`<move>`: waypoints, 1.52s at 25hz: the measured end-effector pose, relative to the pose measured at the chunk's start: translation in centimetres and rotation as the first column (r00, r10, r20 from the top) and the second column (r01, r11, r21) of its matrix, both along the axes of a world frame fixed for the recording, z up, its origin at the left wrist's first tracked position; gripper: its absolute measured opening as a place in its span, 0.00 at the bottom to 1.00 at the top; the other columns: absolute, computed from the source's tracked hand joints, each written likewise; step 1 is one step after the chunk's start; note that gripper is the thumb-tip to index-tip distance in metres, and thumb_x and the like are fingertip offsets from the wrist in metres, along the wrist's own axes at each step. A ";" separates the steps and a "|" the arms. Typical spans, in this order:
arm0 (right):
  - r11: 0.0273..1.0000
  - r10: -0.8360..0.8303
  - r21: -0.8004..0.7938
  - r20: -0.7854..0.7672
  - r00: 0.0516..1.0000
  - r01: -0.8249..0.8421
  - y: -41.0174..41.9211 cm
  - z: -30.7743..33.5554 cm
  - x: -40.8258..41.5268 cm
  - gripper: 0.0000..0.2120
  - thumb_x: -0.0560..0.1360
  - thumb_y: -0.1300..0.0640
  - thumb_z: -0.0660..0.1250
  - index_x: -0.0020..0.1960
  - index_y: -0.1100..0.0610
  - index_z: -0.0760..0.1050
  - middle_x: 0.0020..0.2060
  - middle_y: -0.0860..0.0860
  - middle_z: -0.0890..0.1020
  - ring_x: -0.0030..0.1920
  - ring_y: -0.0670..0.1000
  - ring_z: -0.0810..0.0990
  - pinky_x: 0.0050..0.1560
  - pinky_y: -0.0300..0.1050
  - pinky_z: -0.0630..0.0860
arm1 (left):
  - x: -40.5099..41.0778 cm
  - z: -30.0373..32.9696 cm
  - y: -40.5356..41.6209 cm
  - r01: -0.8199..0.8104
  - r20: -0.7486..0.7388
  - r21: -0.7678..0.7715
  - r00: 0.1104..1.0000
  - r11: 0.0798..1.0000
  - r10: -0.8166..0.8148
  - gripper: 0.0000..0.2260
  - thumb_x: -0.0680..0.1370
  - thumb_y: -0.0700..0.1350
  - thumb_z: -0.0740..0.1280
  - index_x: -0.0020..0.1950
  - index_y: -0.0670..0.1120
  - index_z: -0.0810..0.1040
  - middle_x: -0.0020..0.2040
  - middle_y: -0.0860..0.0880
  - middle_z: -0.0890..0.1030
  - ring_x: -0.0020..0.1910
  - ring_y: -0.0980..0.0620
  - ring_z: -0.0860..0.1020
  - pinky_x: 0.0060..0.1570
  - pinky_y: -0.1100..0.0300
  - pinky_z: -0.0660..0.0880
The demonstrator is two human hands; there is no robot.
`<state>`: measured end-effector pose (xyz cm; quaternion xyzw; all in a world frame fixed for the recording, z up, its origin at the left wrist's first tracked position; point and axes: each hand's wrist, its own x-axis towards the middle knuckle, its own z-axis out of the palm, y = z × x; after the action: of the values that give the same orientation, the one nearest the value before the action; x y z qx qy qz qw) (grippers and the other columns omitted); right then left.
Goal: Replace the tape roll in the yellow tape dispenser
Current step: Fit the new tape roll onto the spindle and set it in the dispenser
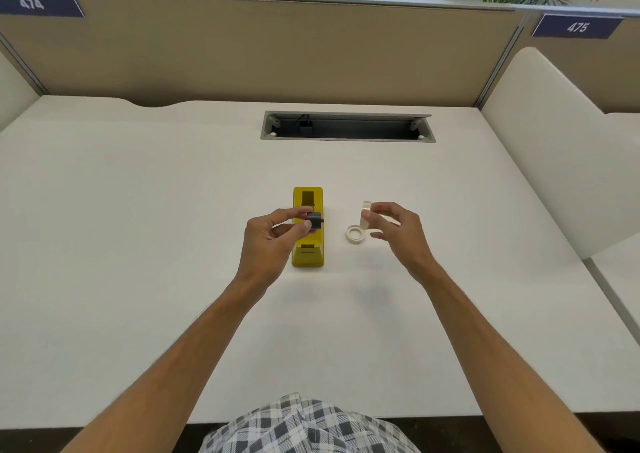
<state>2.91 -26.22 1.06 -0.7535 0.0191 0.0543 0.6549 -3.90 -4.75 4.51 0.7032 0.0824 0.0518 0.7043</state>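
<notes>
The yellow tape dispenser (308,251) stands in the middle of the white desk (138,227), its roll well showing dark and empty at the far end. My left hand (273,238) pinches a small black spool hub (314,220) just above the dispenser. My right hand (398,232) holds a pale tape roll (365,212) upright on edge, to the right of the dispenser. A second white tape ring (354,233) lies flat on the desk between the dispenser and my right hand.
A grey cable slot (347,127) is cut into the desk behind the dispenser. Tan partition panels (277,47) close off the back, and a white side divider (554,141) rises on the right. The desk's front edge runs near my lap.
</notes>
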 end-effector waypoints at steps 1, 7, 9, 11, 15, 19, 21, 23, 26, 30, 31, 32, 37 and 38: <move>0.995 0.019 0.096 -0.019 1.000 -0.017 0.3 0.7 -0.4 0.13 0.75 0.53 0.70 0.58 0.55 0.77 0.46 0.52 0.84 0.45 0.53 0.84 0.50 0.49 0.81 | 0.0 0.1 0.0 -0.002 0.000 0.003 1.000 1.000 0.002 0.10 0.76 0.36 0.69 0.56 0.43 0.82 0.44 0.46 0.86 0.47 0.50 0.85 0.61 0.49 0.76; 0.964 0.123 0.246 -0.059 0.991 -0.105 1.7 3.0 -2.1 0.11 0.78 0.54 0.66 0.59 0.54 0.78 0.50 0.53 0.83 0.49 0.56 0.85 0.52 0.48 0.81 | 0.0 0.6 -0.4 0.002 0.017 0.016 1.000 1.000 -0.002 0.10 0.76 0.37 0.69 0.56 0.43 0.82 0.44 0.51 0.86 0.47 0.52 0.85 0.60 0.52 0.77; 0.965 0.145 0.228 -0.056 0.988 -0.129 1.9 3.4 -2.4 0.11 0.78 0.54 0.66 0.59 0.54 0.78 0.51 0.54 0.83 0.50 0.55 0.84 0.51 0.48 0.81 | 0.0 0.8 -0.5 0.007 0.024 0.024 1.000 1.000 -0.007 0.10 0.76 0.37 0.68 0.56 0.45 0.82 0.45 0.53 0.86 0.47 0.53 0.85 0.59 0.54 0.77; 0.957 0.195 0.226 -0.038 0.980 -0.182 2.1 3.8 -2.8 0.13 0.75 0.55 0.70 0.60 0.52 0.77 0.53 0.53 0.83 0.51 0.54 0.84 0.51 0.48 0.81 | 0.1 0.9 -0.5 0.009 0.034 0.026 0.999 1.000 -0.009 0.10 0.76 0.37 0.68 0.55 0.47 0.82 0.45 0.55 0.86 0.47 0.53 0.85 0.57 0.56 0.78; 0.950 0.256 0.178 0.024 0.966 -0.256 2.4 4.2 -3.3 0.20 0.69 0.55 0.73 0.61 0.51 0.77 0.57 0.52 0.82 0.52 0.54 0.84 0.51 0.47 0.81 | 0.1 1.1 -0.4 0.012 0.054 0.015 0.998 1.000 -0.013 0.10 0.77 0.37 0.68 0.56 0.46 0.82 0.47 0.54 0.86 0.47 0.53 0.85 0.56 0.58 0.78; 0.952 0.269 0.135 0.068 0.961 -0.276 2.7 4.5 -3.5 0.21 0.72 0.58 0.74 0.63 0.52 0.76 0.58 0.51 0.80 0.51 0.52 0.84 0.49 0.45 0.81 | 0.1 1.3 -0.5 0.022 0.081 0.017 0.996 1.000 -0.023 0.10 0.78 0.37 0.67 0.57 0.45 0.81 0.51 0.50 0.85 0.48 0.52 0.84 0.54 0.57 0.79; 0.954 0.271 0.107 0.078 0.959 -0.279 2.8 4.8 -3.6 0.21 0.72 0.58 0.74 0.63 0.52 0.76 0.58 0.51 0.80 0.50 0.50 0.84 0.47 0.44 0.81 | 0.2 1.2 -0.5 0.032 0.086 0.038 0.996 0.999 -0.035 0.10 0.78 0.38 0.67 0.57 0.48 0.81 0.50 0.55 0.85 0.49 0.55 0.84 0.52 0.59 0.79; 0.954 0.283 0.080 0.090 0.955 -0.290 3.0 4.9 -3.7 0.21 0.71 0.58 0.74 0.63 0.51 0.77 0.57 0.50 0.81 0.49 0.50 0.85 0.46 0.43 0.81 | 0.1 1.0 -0.5 0.037 0.086 0.077 0.995 0.996 -0.044 0.10 0.78 0.40 0.67 0.55 0.53 0.81 0.48 0.59 0.85 0.50 0.59 0.82 0.51 0.64 0.78; 0.953 0.297 0.030 0.110 0.949 -0.302 3.2 4.9 -3.9 0.22 0.70 0.56 0.76 0.63 0.50 0.77 0.56 0.48 0.82 0.49 0.48 0.85 0.45 0.40 0.79 | 0.0 0.8 -0.5 0.046 0.084 0.098 0.995 0.994 -0.054 0.10 0.77 0.41 0.68 0.55 0.53 0.81 0.51 0.55 0.84 0.53 0.59 0.81 0.49 0.68 0.76; 0.960 0.280 -0.022 0.144 0.949 -0.279 3.3 4.9 -3.8 0.23 0.69 0.54 0.77 0.62 0.49 0.77 0.55 0.47 0.82 0.50 0.46 0.84 0.49 0.38 0.79 | 0.0 1.0 -0.4 0.056 0.092 0.100 0.994 0.993 -0.065 0.11 0.76 0.40 0.69 0.56 0.51 0.81 0.52 0.52 0.84 0.53 0.57 0.82 0.51 0.66 0.77; 0.960 0.279 -0.019 0.152 0.948 -0.280 3.4 5.0 -3.8 0.24 0.69 0.55 0.77 0.63 0.49 0.76 0.54 0.47 0.82 0.50 0.46 0.84 0.49 0.38 0.79 | 0.1 1.0 -0.3 0.067 0.091 0.096 0.993 0.993 -0.075 0.11 0.76 0.40 0.70 0.57 0.50 0.81 0.52 0.51 0.85 0.53 0.56 0.82 0.52 0.65 0.78; 0.959 0.281 -0.016 0.158 0.947 -0.282 3.4 5.0 -3.8 0.24 0.69 0.56 0.77 0.63 0.50 0.76 0.54 0.48 0.82 0.50 0.46 0.84 0.49 0.38 0.79 | 0.1 1.0 -0.3 0.080 0.091 0.093 0.992 0.992 -0.089 0.11 0.76 0.40 0.70 0.57 0.48 0.82 0.52 0.50 0.85 0.53 0.55 0.82 0.53 0.63 0.78; 0.956 0.292 -0.066 0.166 0.942 -0.285 3.7 4.9 -3.9 0.22 0.69 0.54 0.77 0.61 0.50 0.76 0.55 0.46 0.82 0.53 0.46 0.83 0.53 0.44 0.80 | 0.2 1.1 -0.2 0.082 0.124 0.125 0.987 0.989 -0.098 0.12 0.75 0.40 0.71 0.58 0.44 0.82 0.51 0.49 0.85 0.51 0.55 0.83 0.51 0.65 0.78; 0.958 0.285 -0.089 0.175 0.942 -0.273 3.9 5.0 -4.0 0.23 0.68 0.51 0.77 0.61 0.50 0.76 0.56 0.45 0.82 0.54 0.44 0.82 0.52 0.44 0.80 | 0.2 1.1 -0.2 0.080 0.129 0.123 0.987 0.989 -0.095 0.12 0.74 0.39 0.71 0.58 0.44 0.82 0.50 0.49 0.85 0.51 0.55 0.83 0.50 0.66 0.77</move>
<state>-1.14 -22.33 6.09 -0.7709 -0.1475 0.0751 0.6151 -3.71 -4.97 5.64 0.7413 0.0005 0.0728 0.6672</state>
